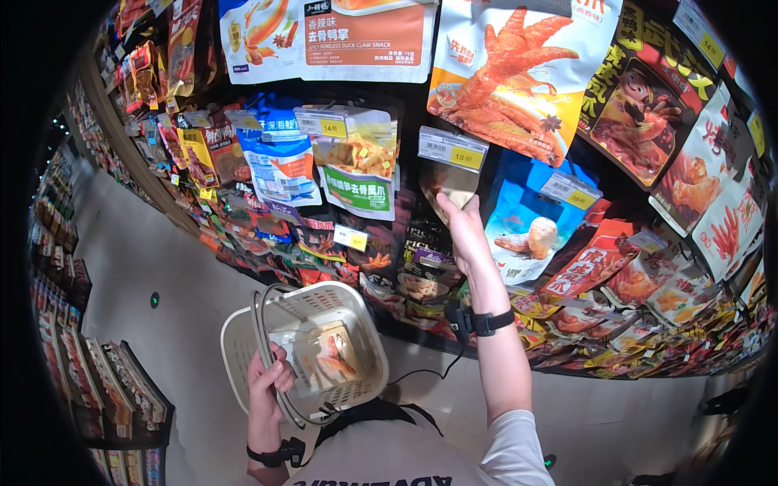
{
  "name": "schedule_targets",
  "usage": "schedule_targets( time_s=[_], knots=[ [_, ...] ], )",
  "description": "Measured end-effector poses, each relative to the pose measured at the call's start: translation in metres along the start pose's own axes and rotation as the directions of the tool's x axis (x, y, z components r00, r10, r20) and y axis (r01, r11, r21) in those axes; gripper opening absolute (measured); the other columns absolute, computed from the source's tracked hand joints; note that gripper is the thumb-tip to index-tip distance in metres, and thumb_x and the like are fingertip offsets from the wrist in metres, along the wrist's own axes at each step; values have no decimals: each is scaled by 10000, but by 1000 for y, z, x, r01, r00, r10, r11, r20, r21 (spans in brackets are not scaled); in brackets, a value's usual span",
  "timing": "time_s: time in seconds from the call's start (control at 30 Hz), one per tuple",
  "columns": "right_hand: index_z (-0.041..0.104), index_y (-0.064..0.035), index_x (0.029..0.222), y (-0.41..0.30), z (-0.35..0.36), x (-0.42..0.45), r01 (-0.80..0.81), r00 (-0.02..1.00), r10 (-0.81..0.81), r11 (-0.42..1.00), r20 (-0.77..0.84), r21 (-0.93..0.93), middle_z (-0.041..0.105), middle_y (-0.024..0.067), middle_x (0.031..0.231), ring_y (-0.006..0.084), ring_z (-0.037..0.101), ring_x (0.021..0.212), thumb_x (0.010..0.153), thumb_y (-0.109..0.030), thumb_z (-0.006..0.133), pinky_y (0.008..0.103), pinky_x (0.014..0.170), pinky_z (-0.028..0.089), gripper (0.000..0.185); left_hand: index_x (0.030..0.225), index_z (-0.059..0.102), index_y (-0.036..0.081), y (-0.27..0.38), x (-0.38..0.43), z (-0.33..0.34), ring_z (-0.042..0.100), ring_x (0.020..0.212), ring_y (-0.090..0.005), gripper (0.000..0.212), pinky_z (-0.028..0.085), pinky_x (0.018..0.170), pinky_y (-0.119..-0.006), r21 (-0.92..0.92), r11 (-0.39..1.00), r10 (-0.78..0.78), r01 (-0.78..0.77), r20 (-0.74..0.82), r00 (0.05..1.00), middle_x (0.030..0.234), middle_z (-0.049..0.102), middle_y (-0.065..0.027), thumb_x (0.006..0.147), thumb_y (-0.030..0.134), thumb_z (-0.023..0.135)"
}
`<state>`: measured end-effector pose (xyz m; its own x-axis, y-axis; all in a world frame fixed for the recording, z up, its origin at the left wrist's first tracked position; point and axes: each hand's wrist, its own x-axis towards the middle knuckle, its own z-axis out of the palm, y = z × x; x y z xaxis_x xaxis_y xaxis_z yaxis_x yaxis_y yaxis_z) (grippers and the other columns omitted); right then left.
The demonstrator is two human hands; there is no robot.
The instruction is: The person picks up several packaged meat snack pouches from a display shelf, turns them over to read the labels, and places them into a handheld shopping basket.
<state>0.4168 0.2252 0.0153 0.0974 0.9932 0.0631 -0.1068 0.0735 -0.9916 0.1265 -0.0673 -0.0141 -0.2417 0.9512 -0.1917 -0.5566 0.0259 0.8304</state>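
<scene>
My left hand [269, 373] is closed around the handles [260, 322] of a pale plastic shopping basket [372, 370], held in front of my body. Inside the basket lies a tan snack packet [335, 358] with a picture of chicken wings. Reaching up to the rack, my right hand [467, 228] pinches the lower part of a brownish packet [453, 185], thumb in front. The packet hangs below a price tag [453, 150], and its top is hidden behind that tag. A blue and white snack pouch [516, 234] hangs just right of this hand.
Large chicken-feet pouches [510, 79] overhang the upper rack. A green and white pouch [358, 164] hangs to the left. Red packets [592, 258] fill the lower right. Another shelf unit [115, 389] stands across the tiled floor [200, 340]. A black cable [425, 372] trails from my right wristband.
</scene>
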Motion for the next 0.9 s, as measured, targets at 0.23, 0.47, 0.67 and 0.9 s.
schedule_targets(
  time_s=[0.23, 0.47, 0.67, 0.9],
  knots=[
    [415, 35, 1383, -16, 20, -127, 332, 912, -212, 884, 350, -329, 443, 232, 1424, 325, 415, 1344, 889, -200, 651, 363, 1103, 319, 596, 1134, 474, 48, 1, -4, -3, 374, 545, -34, 298, 309, 473, -192, -7, 998, -69, 70, 35, 997, 814, 434, 25, 878, 124, 605],
    [569, 18, 1193, 101, 93, -191, 627, 393, 311, 598, 865, -500, 544, 205, 1264, 369, 546, 1139, 848, -224, 653, 447, 949, 447, 430, 1137, 474, 57, -4, -7, 10, 352, 531, -43, 190, 297, 467, -203, -37, 996, -80, 87, 161, 984, 761, 422, 25, 966, 117, 532],
    [460, -4, 1344, 236, 147, -171, 787, 520, 264, 223, 813, -575, 442, 184, 1400, 391, 463, 1237, 801, -295, 676, 477, 1017, 406, 652, 1140, 455, 48, -12, -16, 18, 351, 501, -41, 208, 280, 442, -204, 39, 998, -65, 59, 202, 977, 745, 425, 17, 960, 103, 544],
    [646, 5, 1004, 215, 162, -188, 581, 393, 478, 533, 785, -615, 674, 203, 1011, 344, 670, 930, 805, -120, 611, 432, 796, 536, 238, 1056, 456, 59, -15, -26, 16, 343, 462, -22, 117, 281, 409, -205, 195, 981, -12, -8, 104, 994, 661, 460, 32, 989, 117, 533]
  ],
)
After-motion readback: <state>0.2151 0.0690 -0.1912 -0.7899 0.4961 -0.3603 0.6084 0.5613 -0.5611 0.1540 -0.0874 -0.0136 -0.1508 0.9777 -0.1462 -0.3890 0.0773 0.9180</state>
